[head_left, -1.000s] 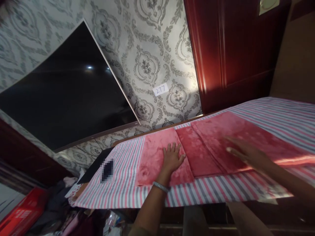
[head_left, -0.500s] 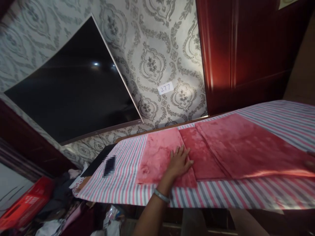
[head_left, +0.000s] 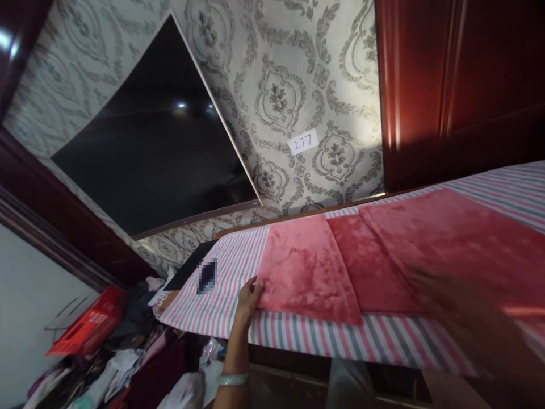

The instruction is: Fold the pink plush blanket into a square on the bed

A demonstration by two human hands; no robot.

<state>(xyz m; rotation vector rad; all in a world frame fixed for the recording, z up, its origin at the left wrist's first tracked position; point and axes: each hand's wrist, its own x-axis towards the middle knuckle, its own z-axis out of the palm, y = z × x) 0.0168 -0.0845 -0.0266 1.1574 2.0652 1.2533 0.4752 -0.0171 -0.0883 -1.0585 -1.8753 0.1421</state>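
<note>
A pink plush blanket (head_left: pixel 306 272) lies on the table, its left and right parts folded inward so that a darker strip shows between them. At the left edge of the folded blanket, my left hand (head_left: pixel 247 298) has its thumb and fingers closed on the border near the front corner. A bracelet circles that wrist. My right hand (head_left: pixel 447 301) is smeared by motion over the right folded part, close to the inner fold line. Whether it touches the fabric I cannot make out.
A striped cloth (head_left: pixel 230 250) covers the table. A dark pixelated object (head_left: pixel 207 276) lies on its left end. Behind are a wall-mounted television (head_left: pixel 170 147) and a paper label (head_left: pixel 304 142). Clothes (head_left: pixel 157 363) and a red box (head_left: pixel 91 324) pile up on the left.
My left hand has moved from the top of the left folded part to its outer left edge. My right hand has come in from the right side. The view has shifted slightly.
</note>
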